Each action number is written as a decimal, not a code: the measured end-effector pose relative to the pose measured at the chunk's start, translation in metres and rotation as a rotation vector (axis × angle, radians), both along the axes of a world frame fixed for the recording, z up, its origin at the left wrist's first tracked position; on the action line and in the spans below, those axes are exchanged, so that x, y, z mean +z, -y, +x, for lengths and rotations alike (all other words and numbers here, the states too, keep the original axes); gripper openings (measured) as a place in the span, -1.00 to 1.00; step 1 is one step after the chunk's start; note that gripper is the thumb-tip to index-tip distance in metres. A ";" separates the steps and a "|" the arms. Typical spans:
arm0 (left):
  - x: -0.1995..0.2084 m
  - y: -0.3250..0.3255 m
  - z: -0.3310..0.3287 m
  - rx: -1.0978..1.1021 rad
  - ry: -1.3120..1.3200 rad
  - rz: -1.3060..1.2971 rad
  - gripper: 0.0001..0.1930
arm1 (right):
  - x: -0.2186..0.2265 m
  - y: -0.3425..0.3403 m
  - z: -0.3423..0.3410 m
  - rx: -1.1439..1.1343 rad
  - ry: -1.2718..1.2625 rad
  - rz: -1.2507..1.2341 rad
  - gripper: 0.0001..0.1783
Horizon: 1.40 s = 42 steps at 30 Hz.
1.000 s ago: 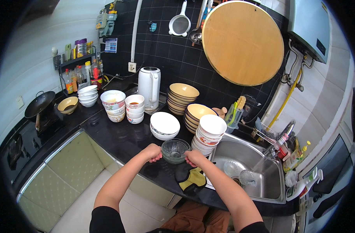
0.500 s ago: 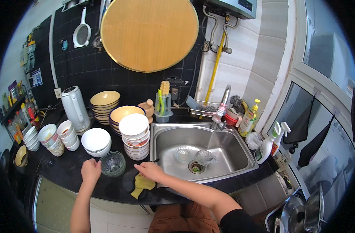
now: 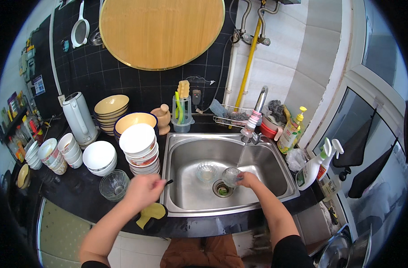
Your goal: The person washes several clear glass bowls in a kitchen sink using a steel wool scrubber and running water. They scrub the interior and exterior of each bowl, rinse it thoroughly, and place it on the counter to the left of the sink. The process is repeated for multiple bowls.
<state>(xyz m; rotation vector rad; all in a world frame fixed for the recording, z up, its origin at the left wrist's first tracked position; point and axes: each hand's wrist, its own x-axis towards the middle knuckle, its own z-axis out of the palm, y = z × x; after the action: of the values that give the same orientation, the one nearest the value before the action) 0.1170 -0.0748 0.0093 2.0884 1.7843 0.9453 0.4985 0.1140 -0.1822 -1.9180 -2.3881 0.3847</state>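
With left hand (image 3: 145,190) curled, right hand (image 3: 248,179) grips glass bowl (image 3: 231,177); pump bottle (image 3: 288,138) is labelled.

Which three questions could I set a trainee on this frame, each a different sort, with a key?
1. True or false: the person's right hand has hold of a clear glass bowl.

2. Choose one. Lying on the black counter near its front edge, left of the sink, is:
A) a kettle
B) a yellow-and-black cloth
C) a strainer

3. How many clear glass bowls show within the sink's outline, counting the held one?

Key: 1. True. 2. B. 3. Two.
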 end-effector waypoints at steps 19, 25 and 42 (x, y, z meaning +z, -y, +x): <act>-0.158 -0.137 0.139 -0.245 0.484 -0.838 -0.77 | -0.055 -0.040 0.021 -0.072 -0.474 -0.157 -0.68; -0.219 -0.166 0.204 -0.084 0.674 -1.004 -0.67 | -0.023 -0.029 0.011 -0.153 -0.624 -0.252 -0.63; -0.253 -0.198 0.245 0.154 1.057 -0.969 -0.53 | -0.009 -0.027 -0.003 0.016 -0.250 -0.186 -0.63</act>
<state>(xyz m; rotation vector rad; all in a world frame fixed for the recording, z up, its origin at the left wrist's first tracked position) 0.3623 0.1234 -0.2435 0.6392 1.3360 0.7321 0.4958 0.1408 -0.1908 -1.7949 -2.2757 0.8217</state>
